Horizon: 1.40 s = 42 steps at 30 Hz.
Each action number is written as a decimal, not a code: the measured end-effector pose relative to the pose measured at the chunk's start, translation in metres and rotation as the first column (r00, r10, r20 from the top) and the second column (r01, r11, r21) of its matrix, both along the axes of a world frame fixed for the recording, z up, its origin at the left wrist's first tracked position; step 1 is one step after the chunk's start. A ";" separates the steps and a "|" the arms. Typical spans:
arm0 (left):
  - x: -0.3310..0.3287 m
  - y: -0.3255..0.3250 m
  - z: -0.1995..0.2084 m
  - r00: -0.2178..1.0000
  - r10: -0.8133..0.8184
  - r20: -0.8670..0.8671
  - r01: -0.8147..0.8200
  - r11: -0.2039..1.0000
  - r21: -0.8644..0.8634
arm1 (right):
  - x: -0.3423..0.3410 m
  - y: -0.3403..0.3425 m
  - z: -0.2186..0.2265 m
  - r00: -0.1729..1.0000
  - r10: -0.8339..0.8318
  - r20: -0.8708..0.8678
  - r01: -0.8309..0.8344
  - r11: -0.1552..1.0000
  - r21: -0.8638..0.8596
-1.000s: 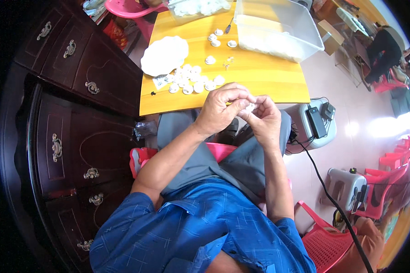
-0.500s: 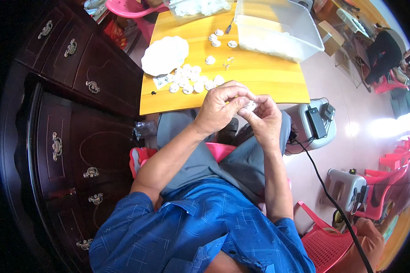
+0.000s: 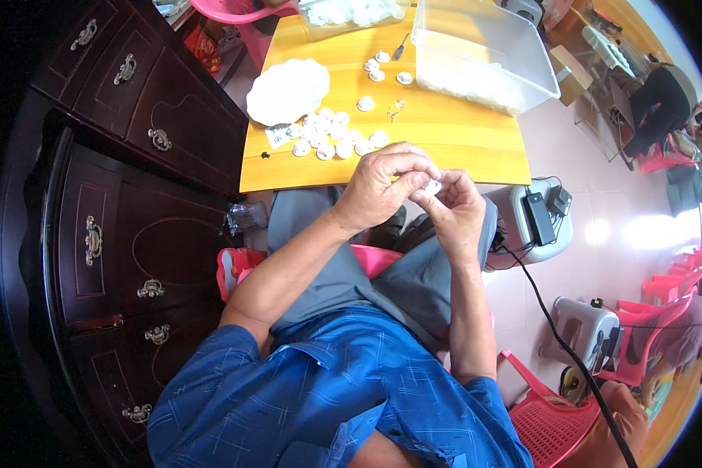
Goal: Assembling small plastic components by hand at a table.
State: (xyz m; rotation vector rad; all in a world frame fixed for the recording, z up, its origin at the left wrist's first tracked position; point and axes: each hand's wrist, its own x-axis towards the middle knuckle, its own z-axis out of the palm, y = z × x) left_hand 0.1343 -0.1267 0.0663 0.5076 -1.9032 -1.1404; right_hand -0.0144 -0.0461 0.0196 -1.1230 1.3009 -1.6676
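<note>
Above my lap, just off the table's near edge, my left hand [image 3: 384, 187] and my right hand [image 3: 454, 209] meet around a small white round plastic part [image 3: 431, 187]. Thumbs and fingertips of both hands pinch it, and they hide most of its shape. Similar white round parts [image 3: 325, 151] lie in a loose cluster on the yellow table [image 3: 452, 152], beyond my left hand. A single white part [image 3: 365, 103] sits farther back. Beside it are several tiny metal pieces [image 3: 396, 110]. A screwdriver [image 3: 401, 47] rests near a few more white parts [image 3: 377, 75].
A white scalloped plate [image 3: 288, 90] stands at the table's left. Clear plastic bins [image 3: 487, 39] with white pieces occupy the far side. Dark wooden drawers [image 3: 132, 117] flank my left. A grey box with a black adapter [image 3: 540, 218] and cable stands right. Another person [image 3: 663, 359] sits at lower right.
The view has shifted slightly. Both hands stay together on the white part, with only small finger movement. Nothing on the table has visibly been moved.
</note>
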 end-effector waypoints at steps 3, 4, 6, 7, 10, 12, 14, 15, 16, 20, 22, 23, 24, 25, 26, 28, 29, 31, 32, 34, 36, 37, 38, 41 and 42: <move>0.001 -0.002 -0.005 0.999 -0.024 -0.024 0.025 0.999 0.044 | 0.003 -0.001 0.002 0.999 -0.014 -0.050 0.015 1.000 0.009; 0.001 -0.002 -0.005 0.999 -0.026 -0.024 0.027 0.999 0.045 | 0.004 -0.001 0.004 0.999 -0.010 -0.041 0.010 1.000 -0.004; 0.001 -0.003 -0.004 0.999 -0.035 -0.026 0.037 0.997 0.067 | 0.003 -0.001 0.004 1.000 0.002 -0.021 -0.002 1.000 0.005; 0.001 -0.003 -0.004 0.999 -0.037 -0.026 0.039 0.997 0.067 | 0.003 0.000 0.005 1.000 0.016 -0.002 -0.016 1.000 0.013; 0.001 -0.003 -0.004 0.999 -0.042 -0.006 0.043 0.994 0.097 | 0.005 -0.002 0.004 1.000 0.014 0.026 -0.014 1.000 0.003; 0.000 -0.002 -0.003 1.000 -0.006 0.018 0.006 1.000 0.006 | 0.003 -0.002 -0.001 1.000 -0.005 -0.021 0.005 1.000 -0.001; -0.001 -0.001 -0.007 1.000 0.015 0.026 -0.015 1.000 -0.006 | 0.000 -0.002 -0.003 0.997 -0.022 -0.068 0.021 1.000 -0.008; -0.001 -0.001 -0.008 0.999 0.041 0.035 -0.040 0.999 -0.020 | 0.000 -0.002 -0.002 0.982 -0.056 -0.178 0.057 0.998 0.004; 0.001 -0.002 -0.006 0.998 0.047 0.036 -0.046 0.999 -0.026 | 0.000 -0.002 0.000 0.954 -0.087 -0.285 0.094 0.996 0.010; 0.006 0.000 0.006 0.996 0.075 0.056 -0.076 0.997 0.013 | 0.006 0.002 0.016 0.897 -0.081 -0.435 0.104 0.994 0.028; 0.008 0.000 0.006 0.994 0.066 0.087 -0.074 0.992 0.097 | 0.006 0.003 0.016 0.905 -0.078 -0.417 0.084 0.996 -0.004; 0.008 0.001 0.009 0.993 0.079 0.086 -0.086 0.994 0.073 | 0.004 0.004 0.015 0.884 -0.079 -0.462 0.084 0.996 -0.010; 0.009 0.000 0.010 0.991 0.081 0.104 -0.089 0.993 0.073 | 0.003 0.004 0.014 0.861 -0.075 -0.503 0.079 0.997 -0.014; 0.011 0.000 0.010 0.989 0.083 0.121 -0.093 0.993 0.075 | 0.004 0.004 0.015 0.836 -0.070 -0.543 0.072 0.997 -0.018; 0.015 -0.001 0.010 0.986 0.050 0.159 -0.069 0.991 0.111 | 0.006 0.005 0.017 0.829 -0.091 -0.552 0.068 0.996 -0.062; 0.017 -0.002 0.006 0.986 0.069 0.152 -0.081 0.994 0.073 | 0.009 0.005 0.015 0.814 -0.102 -0.572 0.063 0.994 -0.089; 0.018 -0.001 0.005 0.986 0.073 0.148 -0.079 0.996 0.036 | 0.010 0.005 0.013 0.799 -0.124 -0.588 0.070 0.991 -0.114; 0.023 -0.001 0.004 0.986 0.079 0.144 -0.088 0.995 0.056 | 0.014 0.004 0.011 0.775 -0.116 -0.622 0.056 0.992 -0.115; 0.025 -0.002 0.001 0.985 0.086 0.150 -0.093 0.995 0.036 | 0.017 0.003 0.009 0.773 -0.129 -0.621 0.058 0.989 -0.132; 0.029 -0.005 -0.007 0.984 0.100 0.146 -0.104 0.994 0.018 | 0.021 -0.002 0.001 0.791 -0.102 -0.603 0.049 0.993 -0.104; 0.040 -0.011 -0.013 0.953 0.171 0.249 -0.147 0.983 -0.112 | 0.028 -0.007 0.000 0.817 0.009 -0.576 -0.012 1.000 -0.001; 0.047 -0.014 -0.012 0.952 0.213 0.221 -0.175 0.968 -0.181 | 0.028 -0.007 0.006 0.838 0.120 -0.532 -0.069 0.991 0.115; 0.055 -0.018 -0.015 0.936 0.280 0.212 -0.249 0.955 -0.160 | 0.027 -0.009 0.010 0.831 0.125 -0.543 -0.081 0.991 0.105; 0.091 -0.030 -0.020 0.840 0.470 0.272 -0.414 0.878 -0.239 | 0.018 -0.026 0.011 0.778 0.047 -0.627 -0.007 0.998 0.066; 0.108 -0.038 -0.030 0.823 0.496 0.277 -0.411 0.856 -0.314 | 0.014 -0.038 0.010 0.715 -0.008 -0.699 0.026 1.000 0.016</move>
